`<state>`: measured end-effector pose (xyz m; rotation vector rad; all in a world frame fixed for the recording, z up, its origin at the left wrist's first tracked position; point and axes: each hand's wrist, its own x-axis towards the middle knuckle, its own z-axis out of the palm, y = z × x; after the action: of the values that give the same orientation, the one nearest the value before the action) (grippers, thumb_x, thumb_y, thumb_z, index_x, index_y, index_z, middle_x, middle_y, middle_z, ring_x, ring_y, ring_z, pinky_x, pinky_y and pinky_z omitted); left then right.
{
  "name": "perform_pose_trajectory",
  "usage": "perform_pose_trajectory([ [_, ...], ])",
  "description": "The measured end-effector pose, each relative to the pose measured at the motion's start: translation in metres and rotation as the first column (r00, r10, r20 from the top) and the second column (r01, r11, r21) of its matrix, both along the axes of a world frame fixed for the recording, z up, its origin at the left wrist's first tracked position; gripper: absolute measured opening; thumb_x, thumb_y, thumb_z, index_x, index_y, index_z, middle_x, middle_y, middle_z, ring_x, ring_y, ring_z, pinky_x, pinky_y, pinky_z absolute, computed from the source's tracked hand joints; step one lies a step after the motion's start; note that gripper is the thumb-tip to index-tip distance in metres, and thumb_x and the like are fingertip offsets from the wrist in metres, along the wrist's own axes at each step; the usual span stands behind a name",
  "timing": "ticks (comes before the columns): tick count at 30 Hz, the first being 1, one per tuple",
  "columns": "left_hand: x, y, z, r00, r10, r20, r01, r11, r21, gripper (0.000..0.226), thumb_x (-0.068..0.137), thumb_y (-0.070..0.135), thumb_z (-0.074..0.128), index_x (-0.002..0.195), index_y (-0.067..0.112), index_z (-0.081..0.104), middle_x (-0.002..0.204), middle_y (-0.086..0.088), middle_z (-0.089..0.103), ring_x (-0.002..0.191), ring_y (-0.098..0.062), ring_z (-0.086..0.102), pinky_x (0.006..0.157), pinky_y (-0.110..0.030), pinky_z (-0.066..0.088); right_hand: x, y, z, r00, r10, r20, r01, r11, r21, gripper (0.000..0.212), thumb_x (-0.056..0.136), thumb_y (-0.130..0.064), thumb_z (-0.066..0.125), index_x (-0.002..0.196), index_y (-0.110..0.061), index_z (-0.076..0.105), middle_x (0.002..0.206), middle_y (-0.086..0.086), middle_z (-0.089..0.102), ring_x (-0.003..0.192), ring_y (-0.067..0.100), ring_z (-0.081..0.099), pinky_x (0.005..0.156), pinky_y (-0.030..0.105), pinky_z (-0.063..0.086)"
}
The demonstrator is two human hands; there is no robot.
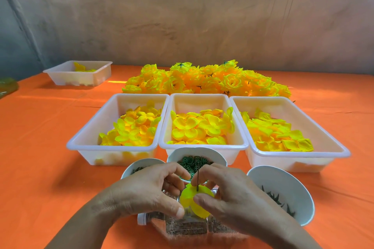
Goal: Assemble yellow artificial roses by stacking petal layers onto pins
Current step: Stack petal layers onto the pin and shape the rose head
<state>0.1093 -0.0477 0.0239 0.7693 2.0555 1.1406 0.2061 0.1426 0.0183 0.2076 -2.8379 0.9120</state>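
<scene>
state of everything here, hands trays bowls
left hand, pinches edge of petal layer
right hand, pinches petal layer beside pin
petal layer, threaded on pin
pin, upright, tip above petal layer
left tray, part full of petals
middle tray, part full of petals
right tray, part full of petals
far tray, few petals inside
left bowl, dark bits, mostly hidden
middle bowl, holds green rings
right bowl, holds green pieces
finished roses, piled behind trays

The tablecloth (pixel 40 147) is plain orange, the tubs (pixel 202 147) are white, the petals (pixel 188 125) in them yellow with orange shading, the petal layer (pixel 187 198) bright yellow on a dark pin (pixel 197 178), the rings (pixel 189 161) dark green, the wall (pixel 182 16) mottled grey-brown
</scene>
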Motion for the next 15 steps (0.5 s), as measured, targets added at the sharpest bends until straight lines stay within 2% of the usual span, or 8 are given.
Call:
perform_pose_trajectory([
  [2,0.0023,0.0006,-0.0016,1.000,-0.008,0.011,0.008,1.000,-0.006,0.058,0.058,0.014,0.082,0.109,0.030,0.062,0.103,0.002,0.058,0.086,-0.003,0.058,0.081,-0.026,0.054,0.0006,-0.0019,-0.0007,1.000,-0.004,-0.022,0.004,1.000,0.007,0.021,0.082,-0.047,0.058,0.101,-0.037,0.057,0.094,-0.015,0.057,0.086,0.000,0.052,0.072,0.023,0.047],
  [6,0.0043,0.0019,-0.0035,1.000,-0.018,0.003,0.018,1.000,-0.009,0.052,0.065,0.011,0.084,0.108,0.032,0.062,0.098,0.006,0.056,0.077,0.003,0.057,0.073,-0.020,0.053,0.0021,-0.0028,-0.0004,1.000,-0.014,-0.016,0.014,1.000,-0.008,0.020,0.081,-0.047,0.058,0.099,-0.037,0.058,0.091,-0.014,0.058,0.087,0.001,0.054,0.073,0.026,0.048],
  [10,0.0067,0.0049,-0.0035,0.999,-0.002,0.048,0.003,1.000,-0.017,0.056,0.061,0.018,0.084,0.110,0.030,0.061,0.093,0.004,0.062,0.073,-0.003,0.061,0.065,-0.025,0.053,0.0036,-0.0025,0.0017,0.998,-0.022,0.054,0.023,0.999,-0.026,0.026,0.080,-0.047,0.059,0.104,-0.039,0.055,0.096,-0.019,0.059,0.087,-0.007,0.054,0.069,0.016,0.046],
  [15,0.0054,0.0078,-0.0040,0.999,0.021,0.047,-0.020,1.000,-0.022,0.054,0.058,0.027,0.084,0.107,0.031,0.062,0.085,0.006,0.064,0.073,-0.006,0.062,0.069,-0.027,0.052,0.0031,-0.0010,0.0071,0.989,-0.040,0.145,0.051,0.996,-0.069,0.035,0.078,-0.042,0.064,0.110,-0.043,0.052,0.099,-0.023,0.061,0.087,-0.006,0.057,0.073,0.019,0.050],
])
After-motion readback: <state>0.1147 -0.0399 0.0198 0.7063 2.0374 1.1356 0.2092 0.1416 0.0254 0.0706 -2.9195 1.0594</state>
